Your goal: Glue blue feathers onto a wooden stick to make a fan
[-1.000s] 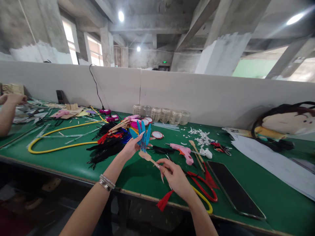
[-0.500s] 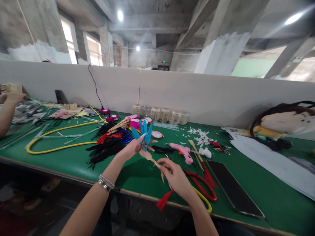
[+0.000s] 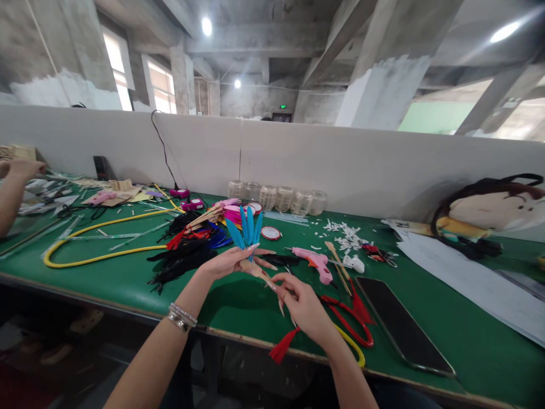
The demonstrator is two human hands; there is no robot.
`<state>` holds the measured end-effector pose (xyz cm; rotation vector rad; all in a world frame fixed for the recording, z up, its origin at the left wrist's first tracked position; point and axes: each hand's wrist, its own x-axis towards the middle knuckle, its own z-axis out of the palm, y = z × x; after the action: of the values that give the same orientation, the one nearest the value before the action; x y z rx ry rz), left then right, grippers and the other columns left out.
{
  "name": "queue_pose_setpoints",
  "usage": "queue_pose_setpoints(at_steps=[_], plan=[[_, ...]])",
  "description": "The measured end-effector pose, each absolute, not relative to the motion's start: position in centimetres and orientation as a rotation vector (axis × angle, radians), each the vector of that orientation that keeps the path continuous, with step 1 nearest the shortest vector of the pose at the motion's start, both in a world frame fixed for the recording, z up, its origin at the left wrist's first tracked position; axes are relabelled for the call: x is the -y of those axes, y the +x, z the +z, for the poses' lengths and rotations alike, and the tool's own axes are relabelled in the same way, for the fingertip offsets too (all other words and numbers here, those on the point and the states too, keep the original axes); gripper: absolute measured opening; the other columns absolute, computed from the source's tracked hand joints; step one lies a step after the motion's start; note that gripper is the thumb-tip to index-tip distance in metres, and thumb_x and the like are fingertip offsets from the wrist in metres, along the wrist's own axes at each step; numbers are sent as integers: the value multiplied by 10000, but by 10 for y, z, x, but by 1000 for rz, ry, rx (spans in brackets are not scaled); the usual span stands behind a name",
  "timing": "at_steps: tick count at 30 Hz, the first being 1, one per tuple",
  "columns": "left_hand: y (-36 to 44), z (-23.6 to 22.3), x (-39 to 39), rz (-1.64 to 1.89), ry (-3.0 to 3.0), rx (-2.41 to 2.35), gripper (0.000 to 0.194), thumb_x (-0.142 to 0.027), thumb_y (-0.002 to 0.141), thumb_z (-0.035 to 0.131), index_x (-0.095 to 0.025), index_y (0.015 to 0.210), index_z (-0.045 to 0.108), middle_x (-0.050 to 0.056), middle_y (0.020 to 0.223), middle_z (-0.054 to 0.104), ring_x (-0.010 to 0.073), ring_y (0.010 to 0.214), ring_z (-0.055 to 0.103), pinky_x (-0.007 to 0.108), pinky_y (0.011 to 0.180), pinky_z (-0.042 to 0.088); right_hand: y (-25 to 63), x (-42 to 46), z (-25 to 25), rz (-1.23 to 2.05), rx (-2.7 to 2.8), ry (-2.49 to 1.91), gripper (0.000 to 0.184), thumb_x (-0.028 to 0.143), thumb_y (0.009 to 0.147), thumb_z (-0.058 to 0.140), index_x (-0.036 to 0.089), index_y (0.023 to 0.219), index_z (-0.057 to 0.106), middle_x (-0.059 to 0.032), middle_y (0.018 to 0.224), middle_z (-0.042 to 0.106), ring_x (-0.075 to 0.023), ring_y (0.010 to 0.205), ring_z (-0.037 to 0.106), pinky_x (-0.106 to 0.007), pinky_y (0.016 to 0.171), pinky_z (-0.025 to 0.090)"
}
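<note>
My right hand (image 3: 300, 304) pinches the lower end of a thin wooden stick (image 3: 258, 272) topped with a fan of blue feathers (image 3: 246, 230). It holds the piece up over the green table (image 3: 128, 272). My left hand (image 3: 232, 260) lies open, palm up, fingers stretched, cradling the base of the feathers from the left. A beaded bracelet (image 3: 182, 317) circles my left wrist. Just behind the hands is a heap of black, red, blue and pink feathers (image 3: 191, 241).
A pink glue gun (image 3: 315, 263), a dark phone (image 3: 402, 324), a red tassel (image 3: 283, 346), red and yellow cords and scissors (image 3: 381, 254) lie to the right. Several jars (image 3: 279, 199) line the back wall. A yellow hose (image 3: 89, 241) loops left. Another person's arm (image 3: 12, 190) works far left.
My left hand has lowered and flattened out under the feathers, fingers spreading sideways. The right hand and stick have hardly moved.
</note>
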<state>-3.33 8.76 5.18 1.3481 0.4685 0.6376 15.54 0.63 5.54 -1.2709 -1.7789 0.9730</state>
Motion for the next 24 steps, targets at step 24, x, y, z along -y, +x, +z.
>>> queue_pose_setpoints(at_steps=[24], plan=[[-29, 44, -92, 702, 1380, -431, 430, -357, 786, 531, -114, 1140, 550, 176, 1139, 568, 270, 933, 602, 371, 840, 416, 157, -11, 47, 812, 1818, -1319, 191, 306, 783, 432, 180, 833, 566, 34, 500, 503, -102, 446, 448, -208, 468, 361]])
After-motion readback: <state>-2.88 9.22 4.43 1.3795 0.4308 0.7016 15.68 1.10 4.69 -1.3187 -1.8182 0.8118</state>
